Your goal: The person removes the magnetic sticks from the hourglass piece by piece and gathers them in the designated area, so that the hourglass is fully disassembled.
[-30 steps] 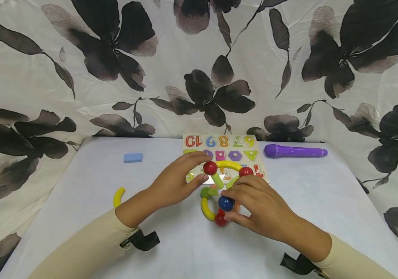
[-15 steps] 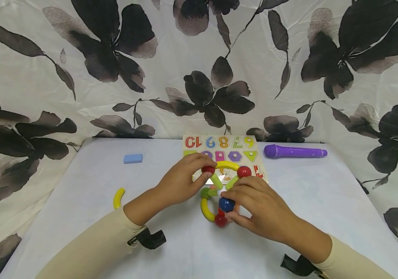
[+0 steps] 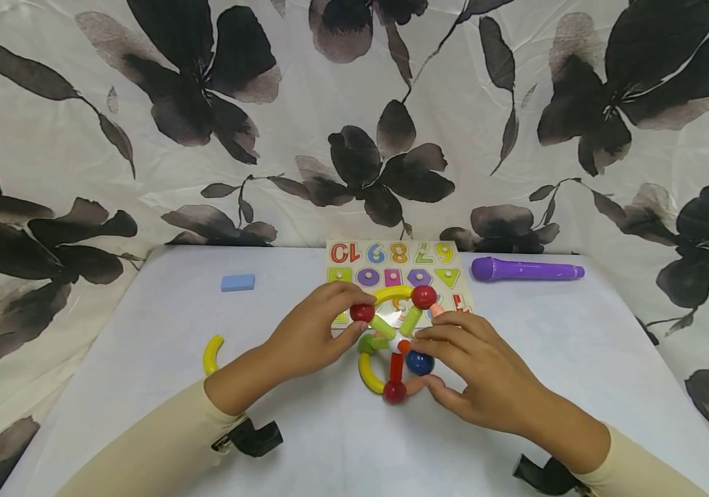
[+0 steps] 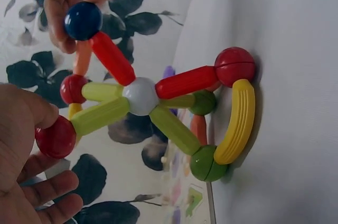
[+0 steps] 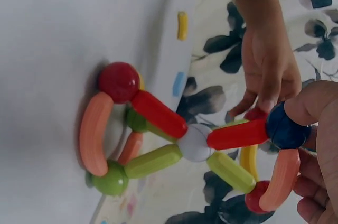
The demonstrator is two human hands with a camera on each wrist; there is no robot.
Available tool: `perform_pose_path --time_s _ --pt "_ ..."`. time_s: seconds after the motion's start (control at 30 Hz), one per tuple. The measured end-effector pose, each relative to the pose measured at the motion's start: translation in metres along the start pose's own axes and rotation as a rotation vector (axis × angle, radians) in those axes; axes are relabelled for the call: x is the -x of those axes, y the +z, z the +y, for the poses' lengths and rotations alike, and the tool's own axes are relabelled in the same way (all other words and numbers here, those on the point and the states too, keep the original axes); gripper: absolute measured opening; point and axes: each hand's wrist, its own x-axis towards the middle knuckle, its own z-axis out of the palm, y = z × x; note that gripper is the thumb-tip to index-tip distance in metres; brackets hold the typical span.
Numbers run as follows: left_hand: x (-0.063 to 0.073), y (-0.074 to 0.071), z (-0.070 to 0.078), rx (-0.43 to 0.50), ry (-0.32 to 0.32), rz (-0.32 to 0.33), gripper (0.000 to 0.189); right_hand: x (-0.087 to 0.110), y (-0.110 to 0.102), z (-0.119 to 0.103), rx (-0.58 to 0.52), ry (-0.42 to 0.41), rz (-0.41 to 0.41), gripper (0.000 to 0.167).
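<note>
A magnetic ball-and-stick toy stands on the table, its red and green sticks meeting at a white ball [image 4: 141,96]. Its lower ring has a red ball [image 3: 394,392], green balls [image 5: 110,178] and curved sticks, one of them yellow [image 4: 235,122]. Up top, my left hand [image 3: 304,331] pinches a red ball [image 3: 362,313] between thumb and fingers. The blue ball [image 5: 288,125] is held by thumb and fingertips of my right hand [image 3: 484,369]. A curved orange stick [image 5: 281,180] runs from the blue ball to another red ball [image 3: 424,297]; a yellow curved stick [image 3: 393,294] links both upper red balls.
Behind the toy lies a number and shape puzzle board [image 3: 441,255]. A purple toy microphone [image 3: 527,269] is at the back right. On the left are a blue block [image 3: 238,282] and a loose yellow curved stick [image 3: 212,354]. A floral cloth [image 3: 354,83] hangs behind the table.
The toy's upper part has turned: the blue ball has shifted right, while both upper red balls have moved left. My right hand has moved slightly right; my left hand came in on the red ball.
</note>
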Motion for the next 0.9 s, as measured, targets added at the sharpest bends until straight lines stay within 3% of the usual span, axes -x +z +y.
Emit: perform_pose_path --time_s 0.3,0.57,0.9 --pt "0.012 -0.003 0.006 -0.008 -0.049 -0.029 0.050 0.008 -0.006 0.008 0.025 0.036 0.003 0.045" --pt "0.020 -0.004 0.011 -0.039 -0.048 -0.024 0.053 0.011 -0.010 0.017 0.032 0.024 0.074 0.049" --pt "0.027 -0.002 0.013 -0.102 0.007 -0.008 0.051 0.011 -0.009 0.027 0.017 0.044 0.115 0.049"
